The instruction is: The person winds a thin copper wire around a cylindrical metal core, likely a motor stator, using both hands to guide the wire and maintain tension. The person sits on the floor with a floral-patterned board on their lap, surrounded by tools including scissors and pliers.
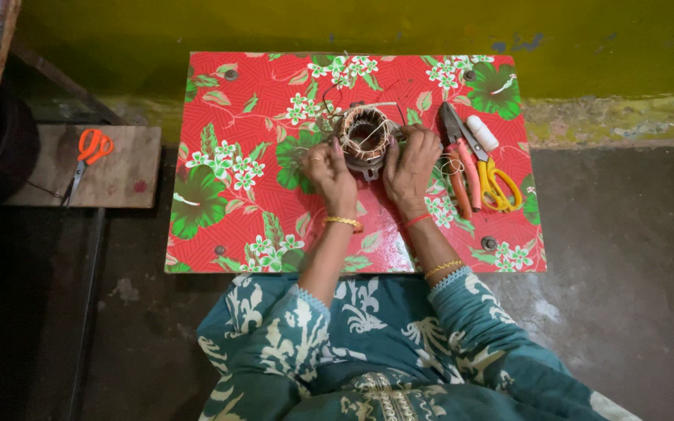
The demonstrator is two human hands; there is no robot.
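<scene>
A round motor stator (365,137) with copper windings and pale thread lies on a low table covered in red floral cloth (228,148). My left hand (328,170) grips its left side, fingers curled on the rim. Pressing against the right side of the ring is my right hand (410,165). Thin dark wires stick out from the top of the stator.
Right of my hands lie red-handled pliers (457,173), yellow-handled scissors (496,184) and a small white tube (482,132). Orange-handled scissors (87,156) rest on a wooden board (126,175) to the left. A green wall stands behind the table; grey concrete floor surrounds it.
</scene>
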